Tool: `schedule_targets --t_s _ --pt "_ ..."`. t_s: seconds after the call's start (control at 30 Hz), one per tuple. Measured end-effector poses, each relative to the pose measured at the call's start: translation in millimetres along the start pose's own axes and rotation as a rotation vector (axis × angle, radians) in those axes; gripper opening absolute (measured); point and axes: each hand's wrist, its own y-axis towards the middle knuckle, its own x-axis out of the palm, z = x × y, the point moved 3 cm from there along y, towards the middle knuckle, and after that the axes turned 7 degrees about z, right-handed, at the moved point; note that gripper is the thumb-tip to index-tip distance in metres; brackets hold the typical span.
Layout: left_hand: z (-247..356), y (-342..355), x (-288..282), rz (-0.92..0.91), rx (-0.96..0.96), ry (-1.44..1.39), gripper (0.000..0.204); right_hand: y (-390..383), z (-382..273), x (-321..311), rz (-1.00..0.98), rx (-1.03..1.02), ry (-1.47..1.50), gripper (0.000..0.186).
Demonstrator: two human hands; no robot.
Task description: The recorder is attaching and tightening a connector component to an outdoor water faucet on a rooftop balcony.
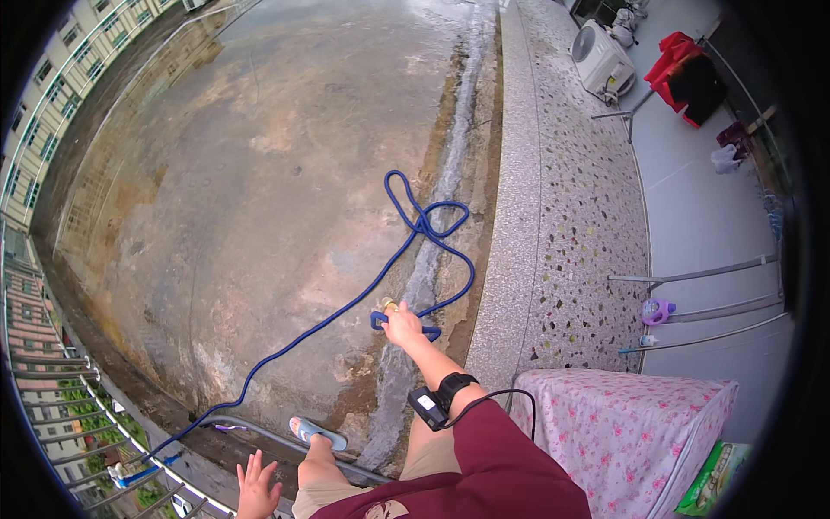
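Observation:
A long blue garden hose (324, 326) lies across the wet concrete, looping and crossing over itself ahead of me. My right hand (403, 327) is closed around a bunched part of this hose. A small brass-yellow fitting (389, 306) shows at its fingers; its exact shape is too small to tell. Low on the left, beside the metal railing, my left hand (258, 487) has its fingers spread and holds nothing. From the loops the hose runs down left to the railing.
A light strip of gutter (451, 156) runs along the concrete beside a speckled ledge (584, 251). At right stand a flower-patterned cover (614, 428), an air-conditioner unit (601, 59) and a purple bottle (658, 311). The railing (78, 385) curves along the left, with buildings beyond.

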Motion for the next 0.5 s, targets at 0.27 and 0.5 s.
schedule_targets --t_s 0.27,0.5 --pt "583 88 37 -0.087 0.036 0.044 0.047 -47 564 -428 0.376 0.263 0.379 0.025" --pt "823 234 42 -0.067 0.155 0.073 0.041 -47 863 -531 0.429 0.469 0.466 0.028"
